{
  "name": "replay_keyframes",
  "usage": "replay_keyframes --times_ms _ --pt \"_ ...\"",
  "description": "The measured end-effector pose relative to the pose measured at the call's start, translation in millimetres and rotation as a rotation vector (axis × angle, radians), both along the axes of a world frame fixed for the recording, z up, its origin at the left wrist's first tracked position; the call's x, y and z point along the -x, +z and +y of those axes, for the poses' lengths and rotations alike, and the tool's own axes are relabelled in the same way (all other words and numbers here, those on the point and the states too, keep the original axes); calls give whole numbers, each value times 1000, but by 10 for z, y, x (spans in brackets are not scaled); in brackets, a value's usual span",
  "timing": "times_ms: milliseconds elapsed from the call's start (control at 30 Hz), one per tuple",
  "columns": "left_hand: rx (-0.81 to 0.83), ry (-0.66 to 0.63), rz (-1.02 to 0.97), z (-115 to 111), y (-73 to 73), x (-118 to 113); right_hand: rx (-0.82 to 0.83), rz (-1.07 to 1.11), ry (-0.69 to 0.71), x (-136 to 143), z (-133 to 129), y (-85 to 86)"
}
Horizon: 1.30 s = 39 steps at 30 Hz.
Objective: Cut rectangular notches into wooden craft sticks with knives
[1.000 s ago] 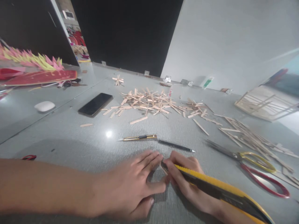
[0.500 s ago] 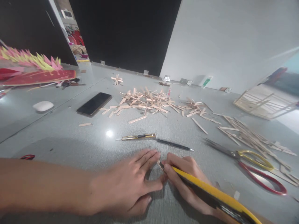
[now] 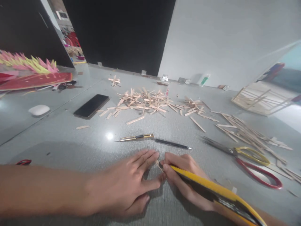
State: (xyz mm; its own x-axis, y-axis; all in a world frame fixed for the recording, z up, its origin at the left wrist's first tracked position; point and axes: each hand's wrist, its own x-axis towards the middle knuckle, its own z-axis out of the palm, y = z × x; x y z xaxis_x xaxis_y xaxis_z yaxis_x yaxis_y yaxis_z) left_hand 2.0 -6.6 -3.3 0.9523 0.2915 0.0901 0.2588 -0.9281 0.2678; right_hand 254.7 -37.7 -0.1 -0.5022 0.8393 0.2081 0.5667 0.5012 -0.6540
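My right hand [image 3: 181, 175] is closed around a yellow and black utility knife [image 3: 211, 190], its blade end pointing at a small wooden strip [image 3: 160, 166] on the table. Over the near side of that strip, my left hand [image 3: 134, 185] lies low with fingers stretched out, its fingertips pinning the strip at both ends. The knife's tip is close against the strip; whether it cuts in, I cannot tell. Just beyond my hands lie a black pen-like tool [image 3: 172, 143] and a gold drawing compass [image 3: 136, 137].
A heap of short wooden sticks [image 3: 145, 102] spreads across the middle. Scissors [image 3: 235, 152] with yellow and red handles lie right, near longer strips [image 3: 249, 131]. A phone [image 3: 91, 106] and a white mouse-like object [image 3: 39, 110] are left; a wooden frame [image 3: 263, 102] stands far right.
The view has shifted slightly, so the table's things sit a little further left. The knife tip has moved slightly on the strip, and more of the strip shows. Both hands keep their hold.
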Motion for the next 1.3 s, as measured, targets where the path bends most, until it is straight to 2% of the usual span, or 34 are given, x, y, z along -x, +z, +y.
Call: replay_keyframes --times_ms 200,667,767,867,933,1000,1067,1200,1300 --pt "-1 1 22 -2 24 -3 126 18 2 -24 35 25" --pt "6 -21 59 18 21 21 256 91 -77 -60 23 -13" --pt "-62 -12 65 -7 56 30 364 211 -142 -67 27 11" --pt "-224 -6 55 -37 94 46 531 393 -269 -71 33 16" --pt "-359 -2 7 -30 116 62 549 442 -315 -65 41 12" --pt "-419 14 -65 13 131 75 520 432 -319 -54 53 13" --pt "-326 57 -127 86 132 81 488 401 -319 -42 61 22" --pt "57 223 -150 235 92 75 423 345 -322 -24 46 31" --pt "302 404 -143 265 112 82 387 348 -346 4 6 22"
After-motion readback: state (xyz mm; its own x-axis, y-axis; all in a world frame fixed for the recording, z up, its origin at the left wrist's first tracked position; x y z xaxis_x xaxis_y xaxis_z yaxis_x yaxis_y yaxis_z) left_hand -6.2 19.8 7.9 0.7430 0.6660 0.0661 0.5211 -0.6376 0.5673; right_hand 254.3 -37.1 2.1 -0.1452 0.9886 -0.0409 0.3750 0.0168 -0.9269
